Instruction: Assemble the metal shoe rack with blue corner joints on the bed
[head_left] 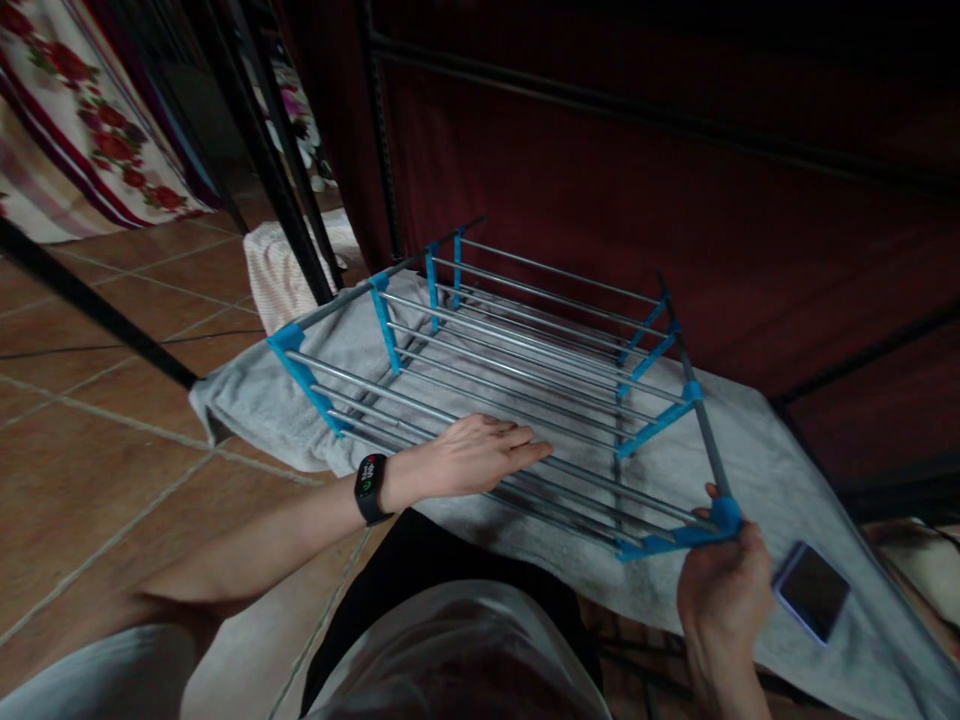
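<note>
A shoe rack of thin grey metal rods (525, 350) with blue plastic brackets (384, 325) lies across a grey cloth-covered surface. My left hand (484, 455) reaches over its near side, palm down, with fingers stretched out across the rods; its thumb is hidden. At the near right corner, my right hand (724, 585) wraps round a blue bracket of the rack, fingertips showing behind the frame tube. A black fitness band (370, 488) circles my left wrist.
A phone (814, 590) lies on the grey cloth (289, 425) right of my right hand. Dark metal posts (274, 150) stand at the left, beside a tiled floor (112, 480). Behind the rack hangs a dark red cloth (540, 170) with a horizontal bar. Flowered fabric (105, 120) hangs far left.
</note>
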